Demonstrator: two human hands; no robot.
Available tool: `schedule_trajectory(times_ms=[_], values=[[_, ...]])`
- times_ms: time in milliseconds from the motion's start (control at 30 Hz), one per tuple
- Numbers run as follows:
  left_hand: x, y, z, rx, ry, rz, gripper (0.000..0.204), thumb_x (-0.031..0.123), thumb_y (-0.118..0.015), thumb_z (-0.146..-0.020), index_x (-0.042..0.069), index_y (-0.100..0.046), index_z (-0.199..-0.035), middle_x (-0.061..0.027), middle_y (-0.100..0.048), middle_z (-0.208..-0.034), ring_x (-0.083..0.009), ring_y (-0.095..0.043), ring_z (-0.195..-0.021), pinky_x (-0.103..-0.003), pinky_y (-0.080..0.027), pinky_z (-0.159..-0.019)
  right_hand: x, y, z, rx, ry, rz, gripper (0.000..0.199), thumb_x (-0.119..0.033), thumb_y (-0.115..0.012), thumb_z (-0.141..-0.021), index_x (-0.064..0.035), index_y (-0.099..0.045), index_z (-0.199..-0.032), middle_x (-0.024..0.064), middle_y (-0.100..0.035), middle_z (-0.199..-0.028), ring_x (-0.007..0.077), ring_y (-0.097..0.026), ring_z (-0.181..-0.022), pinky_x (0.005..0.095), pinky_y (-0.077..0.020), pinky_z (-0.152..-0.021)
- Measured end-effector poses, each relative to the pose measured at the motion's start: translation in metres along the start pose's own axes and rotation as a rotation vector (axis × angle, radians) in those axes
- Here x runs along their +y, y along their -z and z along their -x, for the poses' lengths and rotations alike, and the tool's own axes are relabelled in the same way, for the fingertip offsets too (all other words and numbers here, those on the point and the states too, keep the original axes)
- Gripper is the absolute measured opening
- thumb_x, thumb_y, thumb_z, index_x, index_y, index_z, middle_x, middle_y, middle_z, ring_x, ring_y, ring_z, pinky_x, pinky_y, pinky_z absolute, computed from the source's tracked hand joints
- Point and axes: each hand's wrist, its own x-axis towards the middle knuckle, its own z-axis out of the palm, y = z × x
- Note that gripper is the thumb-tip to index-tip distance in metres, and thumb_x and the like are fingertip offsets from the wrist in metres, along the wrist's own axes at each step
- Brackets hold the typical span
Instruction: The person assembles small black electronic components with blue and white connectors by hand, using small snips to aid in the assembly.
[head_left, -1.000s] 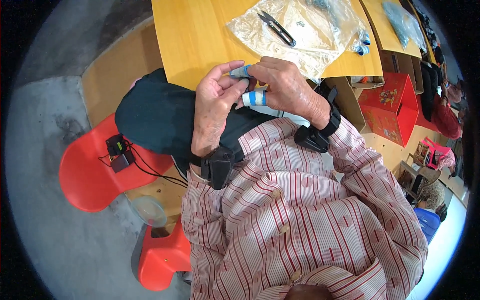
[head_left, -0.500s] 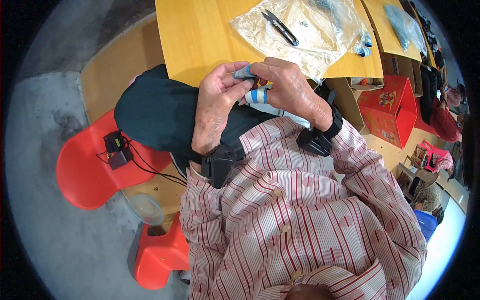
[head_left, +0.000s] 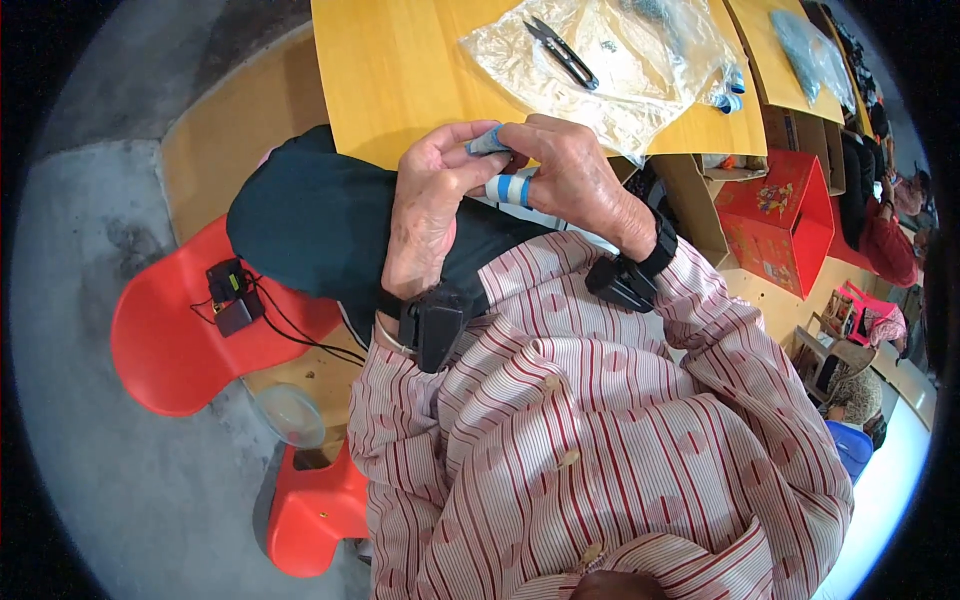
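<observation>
My left hand [head_left: 428, 195] and my right hand [head_left: 580, 178] meet just off the near edge of the yellow table [head_left: 390, 90], above my dark-trousered lap. The fingers of both are bent and pressed together at the tips. Whatever they pinch is too small or too hidden to name. Blue-and-white striped tape [head_left: 512, 189] wraps my right thumb, and another blue-grey wrap [head_left: 487, 141] covers a fingertip where the hands meet. Beyond them, black thread snips [head_left: 562, 54] lie on a crumpled clear plastic bag [head_left: 640, 110], beside a few tiny dark bits [head_left: 608, 46].
Blue-and-white rolls [head_left: 732, 101] sit at the table's right edge. A red box [head_left: 770, 225] stands right of an open cardboard box [head_left: 690, 200]. On my left, a red chair [head_left: 165, 345] carries a black device [head_left: 233, 300] with cables. Other people sit far right.
Both hands stay together in nearly the same place. My left thumb and right thumb have shifted slightly against each other, and the left wrist has moved a little.
</observation>
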Motion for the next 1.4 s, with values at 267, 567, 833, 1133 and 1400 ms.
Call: schedule_trajectory(times_ms=[267,567,833,1133,1400], values=[[0.005,-0.002,0.0,0.015,0.032,0.092,0.036,0.002,-0.062,-0.075,-0.009,-0.056,-0.109,-0.0128,-0.066,-0.092,-0.016,-0.064,-0.082,-0.023,-0.047,-0.074,0.003,-0.001,-0.006,-0.005,0.084,0.027,0.031,-0.02,-0.071,-0.071,-0.0029,-0.06,-0.093,0.015,-0.059,-0.071,0.0328,-0.06,-0.068,0.0403,-0.0479,-0.06],[0.004,0.006,-0.001,-0.052,0.035,0.022,0.04,0.002,-0.059,-0.08,-0.008,-0.051,-0.118,-0.0105,-0.065,-0.097,-0.013,-0.062,-0.086,-0.023,-0.047,-0.078,0.005,-0.002,-0.002,-0.004,0.095,0.064,0.035,-0.028,-0.072,-0.073,-0.0014,-0.055,-0.088,0.0152,-0.055,-0.066,0.0335,-0.059,-0.065,0.0408,-0.0463,-0.057],[0.0,0.001,0.014,-0.076,-0.189,-0.249,0.068,0.027,-0.077,-0.073,0.003,-0.047,-0.129,-0.0104,-0.059,-0.105,-0.0155,-0.057,-0.089,-0.026,-0.043,-0.078,0.004,0.015,0.002,0.036,0.09,0.065,0.032,-0.025,-0.072,-0.073,-0.0017,-0.054,-0.085,0.0138,-0.056,-0.066,0.0329,-0.059,-0.064,0.0406,-0.0465,-0.056],[0.0,-0.01,0.014,-0.086,-0.315,-0.553,0.075,0.017,-0.085,-0.057,0.008,-0.053,-0.124,-0.0087,-0.061,-0.109,-0.0197,-0.061,-0.096,-0.031,-0.05,-0.082,-0.002,0.019,0.006,0.005,0.08,0.021,0.034,-0.025,-0.072,-0.072,0.0,-0.055,-0.086,0.0152,-0.057,-0.068,0.0334,-0.059,-0.063,0.0398,-0.0465,-0.056],[-0.004,-0.009,0.016,-0.053,-0.439,-0.581,0.067,0.017,-0.084,-0.059,0.005,-0.058,-0.119,-0.0103,-0.065,-0.102,-0.0208,-0.063,-0.092,-0.031,-0.05,-0.082,-0.002,0.014,0.009,0.042,0.081,-0.054,0.032,-0.026,-0.072,-0.074,-0.0003,-0.056,-0.085,0.0146,-0.057,-0.068,0.0326,-0.059,-0.064,0.0394,-0.0471,-0.057]])
